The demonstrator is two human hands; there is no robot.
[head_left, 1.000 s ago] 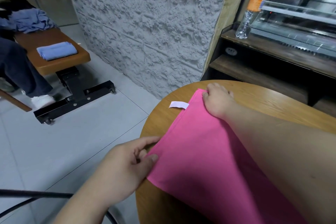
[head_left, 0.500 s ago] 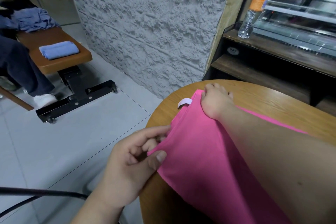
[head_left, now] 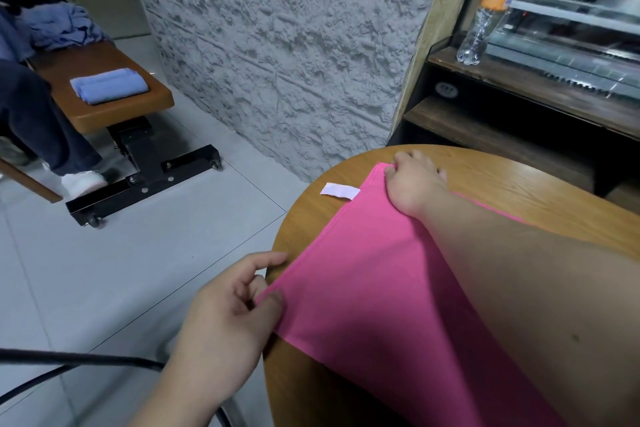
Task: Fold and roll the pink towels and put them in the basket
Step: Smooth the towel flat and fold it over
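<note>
Head camera: the pink cloth towel (head_left: 363, 288) lay flatter on the round wooden table (head_left: 519, 194) than before; my left hand (head_left: 225, 322) pinched its near corner, my right hand (head_left: 412, 187) gripped the far corner.

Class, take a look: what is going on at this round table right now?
A person is working a pink towel on the round wooden table. The left hand pinches its near corner at the table's edge; the right hand holds the far corner beside the white tag. It is not yet rolled.
</note>
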